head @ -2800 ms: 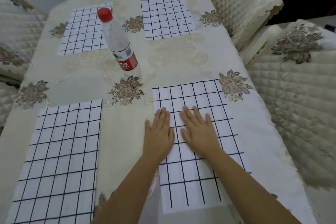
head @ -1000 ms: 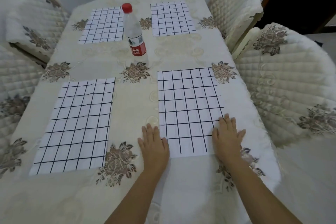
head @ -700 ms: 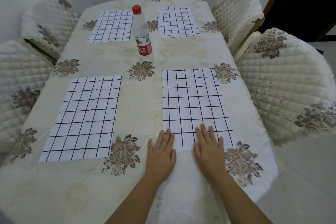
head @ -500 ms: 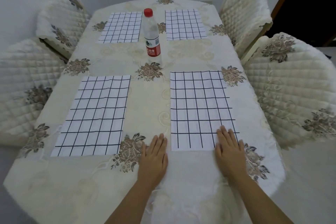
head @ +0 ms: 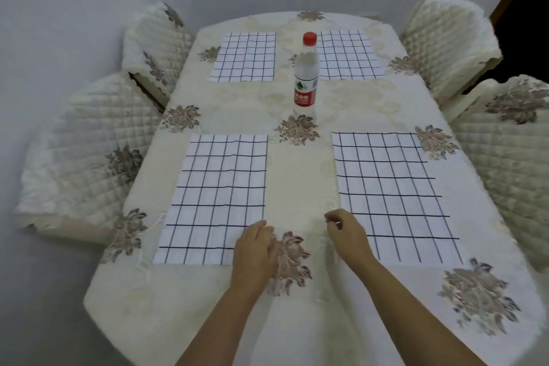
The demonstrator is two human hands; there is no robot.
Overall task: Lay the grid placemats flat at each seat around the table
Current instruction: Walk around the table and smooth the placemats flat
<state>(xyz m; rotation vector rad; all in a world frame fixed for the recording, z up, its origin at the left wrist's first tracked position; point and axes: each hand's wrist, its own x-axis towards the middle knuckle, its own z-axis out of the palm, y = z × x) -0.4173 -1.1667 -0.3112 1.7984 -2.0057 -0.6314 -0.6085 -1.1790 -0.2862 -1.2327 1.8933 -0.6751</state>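
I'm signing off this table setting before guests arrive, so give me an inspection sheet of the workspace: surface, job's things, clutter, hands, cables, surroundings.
Surface: table under a cream floral cloth.
Job's things: near-left placemat, near-right placemat, far-left placemat and far-right placemat all lie flat.
Clutter: water bottle, red cap, upright mid-table.
Hands: left hand over the near-left placemat's corner, right hand at the near-right placemat's edge; fingers curled, grip cannot be told.
Cables: nothing seen.
Surroundings: quilted chairs on both sides, grey wall, dark doorway far right.
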